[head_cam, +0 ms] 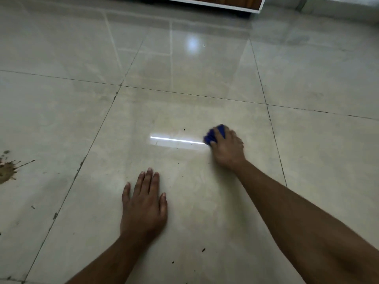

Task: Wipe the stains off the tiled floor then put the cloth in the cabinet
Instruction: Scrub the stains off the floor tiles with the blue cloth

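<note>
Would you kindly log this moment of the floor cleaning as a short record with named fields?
surface: glossy tiled floor
right hand: pressing a bunched blue cloth onto the floor
left hand: flat on the tile, palm down, holding nothing
remaining stain: brown splatter at the left edge, apart from the cloth
small debris: dark specks near the arms
cabinet: far edge of view, only its base visible

My one head view looks forward and down, low and close over the tiled floor (184, 201), cabinet (207, 3) base at its far edge.

We rest our left hand (143, 203) flat, fingers (148, 179) spread; our right hand (227, 149) reaches forward, arm outstretched, fingers curled closed.
</note>
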